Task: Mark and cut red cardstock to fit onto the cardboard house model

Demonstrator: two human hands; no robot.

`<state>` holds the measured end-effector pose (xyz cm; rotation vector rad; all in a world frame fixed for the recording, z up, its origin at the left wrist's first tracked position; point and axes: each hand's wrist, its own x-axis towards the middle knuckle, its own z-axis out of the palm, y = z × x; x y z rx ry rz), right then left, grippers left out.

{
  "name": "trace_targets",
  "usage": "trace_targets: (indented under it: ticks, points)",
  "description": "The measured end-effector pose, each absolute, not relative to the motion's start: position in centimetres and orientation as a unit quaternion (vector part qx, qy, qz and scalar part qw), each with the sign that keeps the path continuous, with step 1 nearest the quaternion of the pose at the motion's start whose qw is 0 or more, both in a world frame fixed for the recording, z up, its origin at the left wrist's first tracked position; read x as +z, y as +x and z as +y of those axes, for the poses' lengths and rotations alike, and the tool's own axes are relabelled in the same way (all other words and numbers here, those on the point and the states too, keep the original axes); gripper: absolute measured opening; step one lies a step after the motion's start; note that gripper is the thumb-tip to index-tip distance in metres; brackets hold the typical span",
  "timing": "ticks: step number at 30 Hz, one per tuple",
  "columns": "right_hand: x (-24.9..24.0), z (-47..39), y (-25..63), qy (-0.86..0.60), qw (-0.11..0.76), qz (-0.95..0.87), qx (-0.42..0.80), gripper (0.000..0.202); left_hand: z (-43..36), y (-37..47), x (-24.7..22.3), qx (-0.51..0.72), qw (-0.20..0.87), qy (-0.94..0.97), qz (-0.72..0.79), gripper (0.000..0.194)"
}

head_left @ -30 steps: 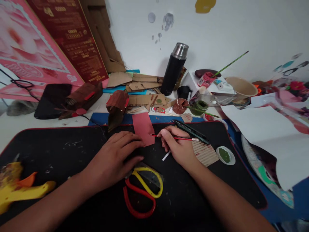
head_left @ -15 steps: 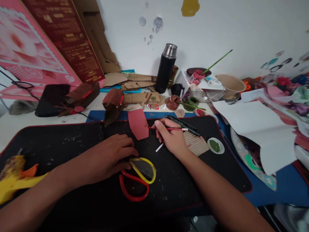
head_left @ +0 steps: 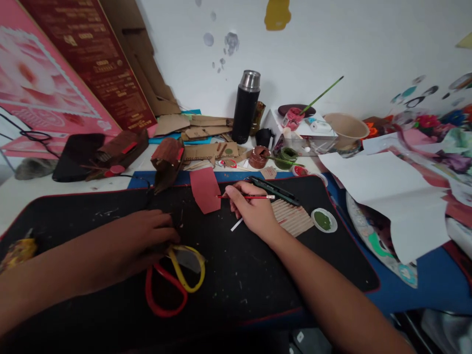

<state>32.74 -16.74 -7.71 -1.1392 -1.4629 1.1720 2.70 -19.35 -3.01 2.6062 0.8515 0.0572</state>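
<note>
My left hand (head_left: pixel 153 235) is closed around the blade end of a pair of scissors (head_left: pixel 202 278) with one yellow and one red handle loop; the blades are hidden under the fingers. My right hand (head_left: pixel 256 211) pinches a red pencil (head_left: pixel 264 197) with a white end, its tip at the right edge of a piece of red paper (head_left: pixel 205 191). That paper lies on the black mat (head_left: pixel 228 295). Just below the right hand is a thin white strip (head_left: pixel 236 225). Beside that hand lie dark pens (head_left: pixel 275 189) and a piece of corrugated cardboard (head_left: pixel 293 219).
A lid with green paint (head_left: pixel 323 221) sits toward the mat's right side. Behind the mat stand a black thermos (head_left: pixel 246 110), a brown paint jar (head_left: pixel 259 158) and a green one (head_left: pixel 286 158). White paper sheets (head_left: pixel 383 191) lie at right, brown cardboard constructions (head_left: pixel 167 157) at back left.
My left hand has shifted left, drawing the scissors along with it over the mat. My right hand keeps the pencil at the red paper. The whole view has moved slightly.
</note>
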Motion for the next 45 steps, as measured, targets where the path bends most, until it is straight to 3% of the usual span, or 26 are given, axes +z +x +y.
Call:
trace_targets:
  ticks: [7,14,22,45]
  points:
    - [-7.3,-17.0,33.0,-0.466,0.461,-0.602,0.457,0.041,-19.4,6.6,-0.1,0.081,0.110,0.959,0.248,0.034]
    - [-6.9,-16.5,33.4,-0.477,0.478,-0.576,0.461,0.049,-18.0,9.9,-3.5,0.101,-0.037,0.980,0.169,0.036]
    - [-7.1,-16.6,33.1,-0.481,0.461,-0.588,0.459,0.045,-18.7,8.6,-6.9,0.131,-0.020,0.978,0.160,0.039]
    - [-7.8,-16.4,32.8,-0.504,0.434,-0.572,0.481,0.039,-19.4,8.1,-8.7,0.199,0.056,0.955,0.210,0.036]
